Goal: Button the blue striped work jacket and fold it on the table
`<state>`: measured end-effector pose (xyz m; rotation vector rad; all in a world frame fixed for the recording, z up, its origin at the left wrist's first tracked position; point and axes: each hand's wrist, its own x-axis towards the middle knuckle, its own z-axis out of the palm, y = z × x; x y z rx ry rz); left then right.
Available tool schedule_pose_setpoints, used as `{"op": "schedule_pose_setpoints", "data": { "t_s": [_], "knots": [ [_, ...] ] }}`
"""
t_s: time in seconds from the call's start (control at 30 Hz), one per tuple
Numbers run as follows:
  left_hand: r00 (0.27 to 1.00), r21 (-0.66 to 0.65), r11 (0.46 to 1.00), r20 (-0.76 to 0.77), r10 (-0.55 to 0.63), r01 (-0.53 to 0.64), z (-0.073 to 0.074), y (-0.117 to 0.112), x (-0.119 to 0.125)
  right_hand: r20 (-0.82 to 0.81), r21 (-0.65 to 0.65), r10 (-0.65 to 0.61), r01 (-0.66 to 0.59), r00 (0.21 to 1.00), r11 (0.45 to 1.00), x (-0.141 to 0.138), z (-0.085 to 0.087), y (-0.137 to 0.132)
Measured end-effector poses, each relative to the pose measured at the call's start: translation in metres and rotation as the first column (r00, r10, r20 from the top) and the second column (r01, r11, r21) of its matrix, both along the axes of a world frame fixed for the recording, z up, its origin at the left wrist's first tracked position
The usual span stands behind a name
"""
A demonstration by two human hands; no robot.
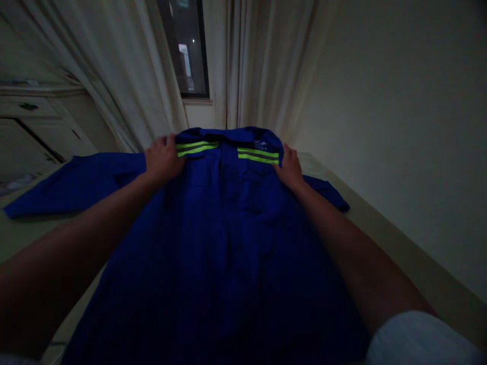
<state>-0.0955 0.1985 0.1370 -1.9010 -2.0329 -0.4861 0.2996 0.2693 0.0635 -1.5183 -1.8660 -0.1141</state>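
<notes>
While a deep-blue, long-sleeved cloth work garment, spread from lower centre to mid-frame, is apparently being held out flat, an even pull seems called for next. Farther up, its upper edges are clamped by 2 well-separated hands: the left hand left of centre, the right hand right of centre.

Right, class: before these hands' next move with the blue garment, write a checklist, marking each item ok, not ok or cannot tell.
1. Left hand on garment near the shoulder: ok.
2. Right hand at the opposite shoulder: ok.
3. Stripes in view: ok.
4. Sleeves equally visible: not ok; more of the left sleeve shows.
5. Hem straight: cannot tell; it's outside the picture.
</notes>
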Motion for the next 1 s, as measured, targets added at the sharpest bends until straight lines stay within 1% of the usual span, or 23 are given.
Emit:
{"op": "schedule_pose_setpoints", "data": {
  "t_s": [0.03,0.07,0.1,0.13,0.2,0.23,0.27,0.3,0.33,0.37,0.4,0.47,0.5,0.57,0.6,0.67,0.7,0.73,0.77,0.83,0.87,0.93,1.0],
  "knots": [
    [0.999,-0.067,0.997,-0.003,-0.047,0.047,-0.013,-0.01,0.009,0.008,-0.039,0.065,-0.065,0.998,0.997,-0.013,-0.009,-0.011],
    [0.993,-0.149,0.982,-0.004,-0.117,0.115,-0.029,-0.021,0.019,0.013,-0.084,0.144,-0.142,0.99,0.986,-0.026,-0.02,-0.026],
    [0.981,-0.216,0.958,-0.003,-0.194,0.189,-0.047,-0.034,0.027,0.012,-0.131,0.226,-0.223,0.974,0.966,-0.039,-0.032,-0.044],
    [0.965,-0.256,0.932,0.001,-0.264,0.256,-0.066,-0.047,0.034,0.006,-0.175,0.309,-0.303,0.951,0.937,-0.051,-0.043,-0.064],
    [0.929,-0.266,0.894,0.019,-0.369,0.36,-0.102,-0.072,0.043,0.005,-0.261,0.466,-0.448,0.885,0.855,-0.072,-0.063,-0.105],
    [0.921,-0.259,0.887,0.036,-0.387,0.383,-0.117,-0.083,0.044,0.021,-0.295,0.523,-0.495,0.852,0.818,-0.08,-0.07,-0.124],
    [0.918,-0.251,0.885,0.053,-0.392,0.392,-0.128,-0.092,0.045,0.046,-0.32,0.559,-0.518,0.828,0.793,-0.085,-0.074,-0.141],
    [0.922,-0.243,0.89,0.07,-0.381,0.386,-0.136,-0.1,0.045,0.071,-0.338,0.578,-0.526,0.813,0.781,-0.087,-0.076,-0.154],
    [0.929,-0.238,0.899,0.083,-0.36,0.369,-0.14,-0.106,0.046,0.095,-0.346,0.582,-0.522,0.807,0.78,-0.087,-0.077,-0.164],
    [0.937,-0.232,0.908,0.089,-0.336,0.348,-0.14,-0.112,0.046,0.112,-0.347,0.575,-0.511,0.81,0.787,-0.085,-0.076,-0.171],
    [0.945,-0.225,0.918,0.087,-0.316,0.327,-0.137,-0.117,0.047,0.124,-0.342,0.564,-0.499,0.816,0.796,-0.082,-0.075,-0.174],
    [0.952,-0.215,0.927,0.069,-0.299,0.307,-0.125,-0.129,0.051,0.138,-0.328,0.546,-0.483,0.826,0.812,-0.077,-0.073,-0.172],
    [0.949,-0.215,0.924,0.06,-0.311,0.316,-0.118,-0.137,0.055,0.144,-0.319,0.541,-0.479,0.828,0.818,-0.075,-0.072,-0.169],
    [0.929,-0.234,0.9,0.06,-0.365,0.368,-0.105,-0.158,0.065,0.15,-0.306,0.542,-0.482,0.827,0.821,-0.075,-0.072,-0.166],
    [0.913,-0.25,0.879,0.071,-0.403,0.407,-0.101,-0.171,0.07,0.146,-0.296,0.54,-0.485,0.829,0.823,-0.077,-0.071,-0.166],
    [0.877,-0.271,0.835,0.109,-0.468,0.479,-0.099,-0.199,0.077,0.127,-0.264,0.547,-0.503,0.828,0.823,-0.081,-0.069,-0.175],
    [0.864,-0.269,0.822,0.129,-0.486,0.502,-0.101,-0.212,0.079,0.115,-0.25,0.565,-0.527,0.817,0.812,-0.085,-0.067,-0.182],
    [0.855,-0.263,0.814,0.146,-0.497,0.518,-0.105,-0.223,0.079,0.101,-0.249,0.598,-0.561,0.795,0.789,-0.089,-0.066,-0.19],
    [0.849,-0.255,0.81,0.163,-0.503,0.528,-0.11,-0.232,0.078,0.091,-0.261,0.639,-0.601,0.763,0.755,-0.093,-0.064,-0.2],
    [0.846,-0.255,0.807,0.192,-0.497,0.532,-0.122,-0.243,0.073,0.079,-0.313,0.704,-0.652,0.706,0.69,-0.102,-0.062,-0.218],
    [0.846,-0.265,0.804,0.202,-0.493,0.532,-0.127,-0.246,0.071,0.079,-0.339,0.712,-0.653,0.698,0.677,-0.106,-0.06,-0.227],
    [0.851,-0.288,0.801,0.209,-0.483,0.525,-0.135,-0.25,0.069,0.088,-0.37,0.693,-0.623,0.715,0.689,-0.11,-0.057,-0.242],
    [0.855,-0.291,0.805,0.203,-0.476,0.517,-0.139,-0.258,0.071,0.097,-0.384,0.67,-0.593,0.736,0.708,-0.108,-0.052,-0.256]
  ]
}}
